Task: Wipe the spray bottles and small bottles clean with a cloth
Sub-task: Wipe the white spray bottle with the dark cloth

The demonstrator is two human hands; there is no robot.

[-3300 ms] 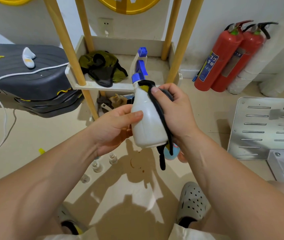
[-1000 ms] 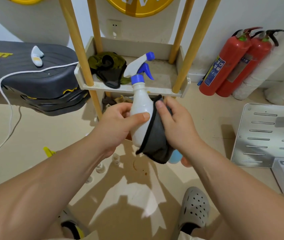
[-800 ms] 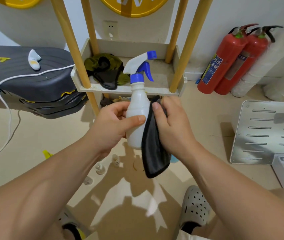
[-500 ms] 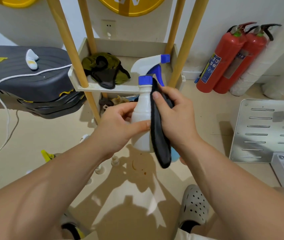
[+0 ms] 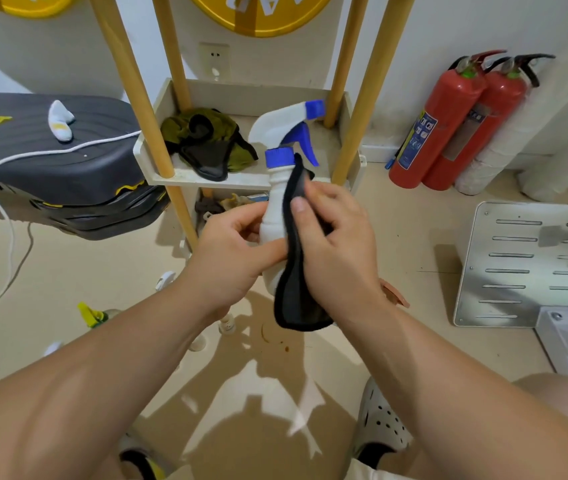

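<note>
Left hand [image 5: 230, 258] fingers [image 5: 241, 220] clamp the white plastic, blue-triggered spray bottle [image 5: 273, 202] upright for steadiness; right hand [image 5: 339, 247] fingers [image 5: 320, 195] pinch the black-edged dark cloth [image 5: 298, 299] against its side.

Two red fire extinguishers [image 5: 455, 126] by wall
</note>
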